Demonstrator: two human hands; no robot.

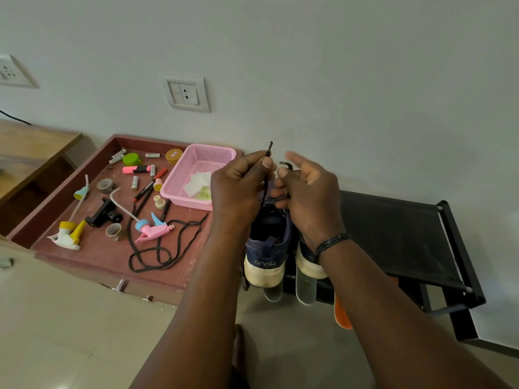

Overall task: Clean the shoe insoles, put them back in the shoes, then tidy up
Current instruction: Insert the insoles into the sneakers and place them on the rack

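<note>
Lacing a navy canvas sneaker with a cream rubber sole (266,248), by the look of it, heel toward the camera at about 6 o'clock from the hands, on the front edge of a black fabric-topped metal shoe rack (398,234). Left hand (238,189) pinching a thin black shoelace (266,178) between thumb and forefinger, tip held up past the knuckles at 12 o'clock, probably to keep it taut and aimed for threading. Right hand (306,192) just beside at 3 o'clock, lower fingers curled round the lace's other end, index finger and thumb stretched loose; likely steadying the slack. Second matching navy sneaker (309,262) at 3 o'clock of the first, mostly hidden behind the right wrist. Two pale translucent insoles (306,290) poking out below the heels at 6 o'clock, so apparently not yet back inside; whether clean, cannot tell. Orange sole-shaped piece (342,315) lower still, at 5 o'clock.

Off at 9 o'clock, a shallow maroon wooden tray (84,248), holding a loose black lace (157,248) in loops, presumably waiting for the other shoe. Also there: a pink plastic spray-trigger head (153,230), and a pink perforated plastic basket (196,175) with white wipes, near enough to reach.
</note>
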